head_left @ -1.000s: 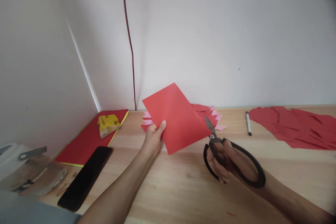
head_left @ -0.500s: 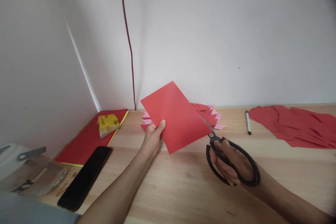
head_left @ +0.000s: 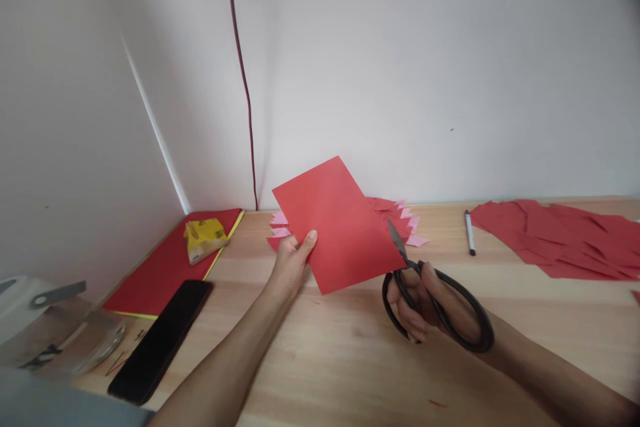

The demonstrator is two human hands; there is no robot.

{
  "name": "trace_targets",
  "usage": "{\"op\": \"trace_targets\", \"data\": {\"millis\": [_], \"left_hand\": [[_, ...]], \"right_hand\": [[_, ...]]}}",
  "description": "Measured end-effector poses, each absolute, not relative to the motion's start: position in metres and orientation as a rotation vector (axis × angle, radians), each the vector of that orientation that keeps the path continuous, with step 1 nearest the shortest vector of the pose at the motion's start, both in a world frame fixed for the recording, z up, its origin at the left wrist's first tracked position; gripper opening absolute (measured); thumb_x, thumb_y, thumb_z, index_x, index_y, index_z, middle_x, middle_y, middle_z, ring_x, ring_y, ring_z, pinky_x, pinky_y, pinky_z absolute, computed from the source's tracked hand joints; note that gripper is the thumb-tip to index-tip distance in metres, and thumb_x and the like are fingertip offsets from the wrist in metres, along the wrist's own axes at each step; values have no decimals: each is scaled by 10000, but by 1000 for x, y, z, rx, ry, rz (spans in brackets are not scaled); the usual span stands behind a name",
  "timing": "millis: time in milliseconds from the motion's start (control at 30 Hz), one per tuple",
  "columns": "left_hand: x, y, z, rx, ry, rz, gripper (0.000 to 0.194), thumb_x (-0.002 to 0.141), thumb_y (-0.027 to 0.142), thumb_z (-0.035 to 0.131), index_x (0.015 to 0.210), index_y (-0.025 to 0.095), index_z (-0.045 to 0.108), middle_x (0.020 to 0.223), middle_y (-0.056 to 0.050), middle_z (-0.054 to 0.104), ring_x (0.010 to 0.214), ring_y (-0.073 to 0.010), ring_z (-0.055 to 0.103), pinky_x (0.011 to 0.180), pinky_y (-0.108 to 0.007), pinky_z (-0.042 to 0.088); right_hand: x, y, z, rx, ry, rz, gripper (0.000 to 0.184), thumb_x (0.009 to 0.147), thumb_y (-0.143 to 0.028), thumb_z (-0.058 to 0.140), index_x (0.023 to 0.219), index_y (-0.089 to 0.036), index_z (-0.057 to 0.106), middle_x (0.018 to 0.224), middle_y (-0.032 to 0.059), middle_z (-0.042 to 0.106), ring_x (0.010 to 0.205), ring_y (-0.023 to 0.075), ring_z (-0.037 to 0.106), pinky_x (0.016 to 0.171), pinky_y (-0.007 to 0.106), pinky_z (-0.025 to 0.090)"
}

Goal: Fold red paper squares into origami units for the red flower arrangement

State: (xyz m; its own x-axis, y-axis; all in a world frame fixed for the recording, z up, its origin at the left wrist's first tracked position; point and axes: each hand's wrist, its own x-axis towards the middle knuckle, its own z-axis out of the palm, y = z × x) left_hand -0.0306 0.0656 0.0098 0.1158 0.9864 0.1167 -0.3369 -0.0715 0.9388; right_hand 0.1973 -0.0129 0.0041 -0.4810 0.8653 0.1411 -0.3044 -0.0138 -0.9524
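A sheet of red paper (head_left: 345, 227) is held up above the table by my left hand (head_left: 295, 257), which pinches its lower left edge with the thumb on top. My right hand (head_left: 425, 300) is closed around the black handles of a pair of scissors (head_left: 399, 240). The blades are spread at the paper's right corner, one of them showing in front of the sheet's edge. Behind the held sheet lies a pile of red and pink cut paper pieces (head_left: 400, 217), partly hidden by it.
On the right are a marker (head_left: 470, 232) and a heap of red paper pieces (head_left: 555, 237). To the left lie red sheets (head_left: 150, 273) with a yellow packet (head_left: 206, 239) on them, a black phone (head_left: 163, 340) and a clear plastic jug (head_left: 75, 333). A wall rises behind the table.
The scissors' blades have spread wider at the paper's right corner, and the handles have swung apart. The red sheet has turned slightly, its top corner shifting right.
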Motion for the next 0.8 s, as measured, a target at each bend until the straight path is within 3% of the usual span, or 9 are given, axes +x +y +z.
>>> {"op": "trace_targets", "data": {"millis": [200,433,800], "left_hand": [[-28,64,10,1028,773,1294,351,766,370,738,1020,129,713,1042,-122,735,1070,-259,656,981,-390,474],[-27,62,12,1004,761,1288,359,757,366,747,1022,127,710,1033,-128,735,1082,-261,650,999,-398,460],[-29,63,13,1107,838,1304,379,760,408,735,992,109,718,1017,-123,737,979,-234,678,911,-356,499]], "right_hand": [[199,-15,9,-702,-1352,1641,664,888,-733,283,792,-153,591,460,-35,454,382,92,428,424,226,403],[193,-20,14,-758,-1310,1533,598,888,-711,349,732,-176,565,409,-72,369,319,73,309,342,210,353],[201,-14,-8,-771,-1317,1500,574,946,-630,319,763,-160,592,397,-62,400,318,70,367,354,193,338]]}}
